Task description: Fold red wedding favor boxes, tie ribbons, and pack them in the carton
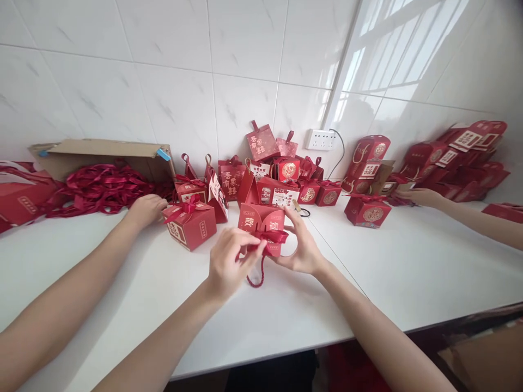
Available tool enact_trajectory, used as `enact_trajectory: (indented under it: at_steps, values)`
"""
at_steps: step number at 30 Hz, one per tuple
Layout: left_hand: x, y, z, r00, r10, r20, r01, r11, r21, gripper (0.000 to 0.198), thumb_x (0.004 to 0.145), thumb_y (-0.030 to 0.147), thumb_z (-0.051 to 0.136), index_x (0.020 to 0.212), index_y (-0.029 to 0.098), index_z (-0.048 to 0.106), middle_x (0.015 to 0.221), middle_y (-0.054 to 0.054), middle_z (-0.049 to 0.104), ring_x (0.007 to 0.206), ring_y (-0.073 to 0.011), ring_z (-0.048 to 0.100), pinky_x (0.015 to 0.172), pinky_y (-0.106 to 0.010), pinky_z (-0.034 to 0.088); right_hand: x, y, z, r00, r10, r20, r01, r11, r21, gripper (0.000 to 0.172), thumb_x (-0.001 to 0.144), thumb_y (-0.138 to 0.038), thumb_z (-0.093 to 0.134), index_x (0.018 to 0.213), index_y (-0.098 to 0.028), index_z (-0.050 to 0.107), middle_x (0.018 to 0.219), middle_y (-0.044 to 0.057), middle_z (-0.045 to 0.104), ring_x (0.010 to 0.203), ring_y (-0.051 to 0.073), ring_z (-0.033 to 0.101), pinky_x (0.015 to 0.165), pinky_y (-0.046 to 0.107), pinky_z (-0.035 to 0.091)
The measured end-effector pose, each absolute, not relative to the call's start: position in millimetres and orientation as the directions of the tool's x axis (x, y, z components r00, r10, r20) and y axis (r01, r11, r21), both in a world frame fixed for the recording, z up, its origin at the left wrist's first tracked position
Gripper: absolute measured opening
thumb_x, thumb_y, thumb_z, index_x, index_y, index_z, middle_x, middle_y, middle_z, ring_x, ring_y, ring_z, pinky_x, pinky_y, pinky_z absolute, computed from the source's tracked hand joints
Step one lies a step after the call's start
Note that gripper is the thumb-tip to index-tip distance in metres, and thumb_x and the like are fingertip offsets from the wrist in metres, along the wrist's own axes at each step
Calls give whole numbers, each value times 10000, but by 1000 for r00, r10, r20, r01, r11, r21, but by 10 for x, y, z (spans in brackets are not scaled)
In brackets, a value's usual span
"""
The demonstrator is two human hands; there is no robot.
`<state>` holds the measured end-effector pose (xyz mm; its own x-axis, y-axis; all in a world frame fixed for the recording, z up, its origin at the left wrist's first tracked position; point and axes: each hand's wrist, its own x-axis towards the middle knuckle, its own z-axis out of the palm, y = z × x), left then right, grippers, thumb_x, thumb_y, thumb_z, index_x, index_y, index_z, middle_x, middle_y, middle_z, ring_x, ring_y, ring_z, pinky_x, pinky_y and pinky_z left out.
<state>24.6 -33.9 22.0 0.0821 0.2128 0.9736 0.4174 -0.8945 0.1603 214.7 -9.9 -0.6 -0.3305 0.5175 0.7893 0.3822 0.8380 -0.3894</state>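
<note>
A red gift box (pixel 248 219) with gold characters is tilted up above the white table, its top facing me. A dark red ribbon bow (pixel 274 236) lies across that top, and a twisted red cord loop (pixel 256 283) hangs below. My left hand (pixel 229 258) pinches the ribbon at the bow's left side between thumb and fingers. On the right, my right hand (pixel 302 245) is wrapped round the edge of the box and steadies it. Another red box with a bow (pixel 192 224) stands on the table to the left.
A co-worker's hand (pixel 147 209) rests beside a cardboard box (pixel 110 148) heaped with red ribbons (pixel 110 185). Another person's hand (pixel 417 196) reaches in at right, near stacked red boxes (pixel 445 158). Several finished-looking boxes (pixel 281 179) line the tiled wall below a power strip (pixel 322 140).
</note>
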Motion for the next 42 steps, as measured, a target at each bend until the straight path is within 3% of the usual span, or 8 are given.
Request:
enact_trajectory:
  at_steps: [2, 4, 10, 16, 25, 35, 42]
  values:
    - [242, -431, 290, 138, 63, 988, 390, -921, 4, 142, 775, 80, 682, 832, 153, 574, 680, 14, 584, 583, -87, 517, 553, -242, 441, 2120, -157, 35, -316, 434, 843, 371, 875, -311, 975, 696, -269, 721, 1480, -297, 143, 1458, 131, 325, 1337, 303, 362, 942, 480, 526]
    - [223, -510, 355, 185, -9, 983, 362, -929, -77, 147, 775, 60, 674, 856, 135, 577, 691, 6, 588, 554, -83, 504, 528, -258, 427, 2108, -201, 59, -310, 371, 876, 346, 902, -259, 969, 704, -288, 713, 1483, -291, 136, 1458, 129, 313, 1352, 314, 336, 964, 500, 507]
    - [129, -695, 469, 291, -58, 955, 330, -931, -158, 172, 762, 20, 661, 903, 92, 595, 727, -17, 629, 533, -83, 515, 468, -275, 393, 2104, -254, 38, -269, 340, 901, 364, 902, -232, 1025, 673, -375, 738, 1481, -323, 110, 1464, 100, 285, 1368, 353, 310, 1003, 546, 469]
    - [104, -802, 561, 401, -5, 916, 375, -912, -170, 140, 743, 45, 704, 823, 133, 630, 712, 16, 653, 519, -77, 567, 472, -288, 458, 2075, -272, 31, -229, 325, 918, 371, 901, -226, 1046, 643, -425, 757, 1481, -307, 142, 1444, 99, 325, 1333, 368, 359, 1003, 554, 463]
    - [115, -798, 577, 454, -45, 890, 380, -893, -239, 120, 756, 58, 691, 792, 153, 627, 681, 37, 652, 517, -65, 563, 493, -269, 505, 2046, -265, 9, -174, 293, 940, 303, 924, -232, 1035, 630, -389, 775, 1480, -264, 198, 1444, 107, 350, 1329, 364, 370, 1004, 550, 461]
    - [131, -769, 526, 408, -58, 911, 342, -915, -212, 134, 731, 42, 697, 813, 130, 639, 677, 17, 660, 493, -72, 543, 449, -282, 415, 2059, -293, -8, -209, 364, 908, 384, 884, -266, 1022, 662, -418, 737, 1476, -320, 128, 1457, 95, 313, 1352, 360, 337, 999, 538, 473]
    - [123, -770, 509, 408, -23, 913, 322, -932, -167, 120, 767, 52, 660, 812, 160, 632, 689, 11, 682, 518, -81, 574, 472, -285, 419, 2074, -305, -14, -197, 380, 904, 397, 874, -280, 1070, 627, -454, 775, 1469, -334, 125, 1445, 107, 323, 1340, 380, 346, 998, 564, 457]
